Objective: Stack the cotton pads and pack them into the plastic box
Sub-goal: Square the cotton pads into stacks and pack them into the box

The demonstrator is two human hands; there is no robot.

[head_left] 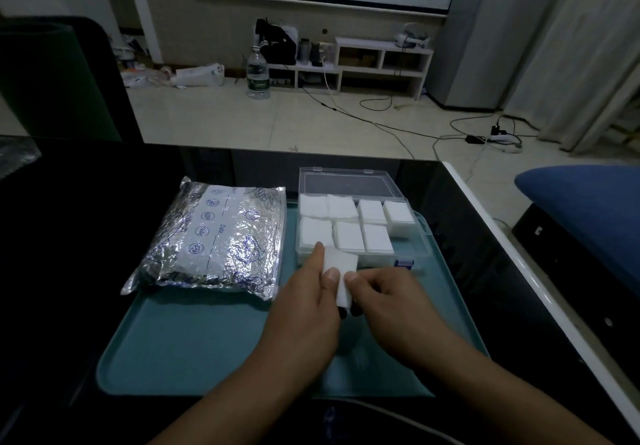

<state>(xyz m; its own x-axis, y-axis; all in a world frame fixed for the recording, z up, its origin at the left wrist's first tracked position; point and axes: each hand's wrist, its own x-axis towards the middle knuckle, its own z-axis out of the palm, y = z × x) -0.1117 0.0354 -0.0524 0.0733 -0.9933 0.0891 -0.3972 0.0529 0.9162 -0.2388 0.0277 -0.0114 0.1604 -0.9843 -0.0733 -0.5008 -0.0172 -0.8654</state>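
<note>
A small stack of white cotton pads (pixel 341 273) is held above the teal tray (pixel 194 340), just in front of the plastic box. My left hand (pixel 308 309) pinches its left side with thumb and forefinger. My right hand (pixel 391 309) pinches its right lower edge. The clear plastic box (pixel 420 236) stands at the tray's far right with its lid (pixel 346 181) open toward the back. Several stacks of white pads (pixel 349 228) fill its compartments; the near right corner looks empty.
A crinkled silver foil bag (pixel 214 236) lies on the tray's far left. The tray sits on a black glossy table (pixel 86 219) whose white right edge (pixel 540 281) runs diagonally. A blue cushion (pixel 588 209) is to the right. Floor with cables lies beyond.
</note>
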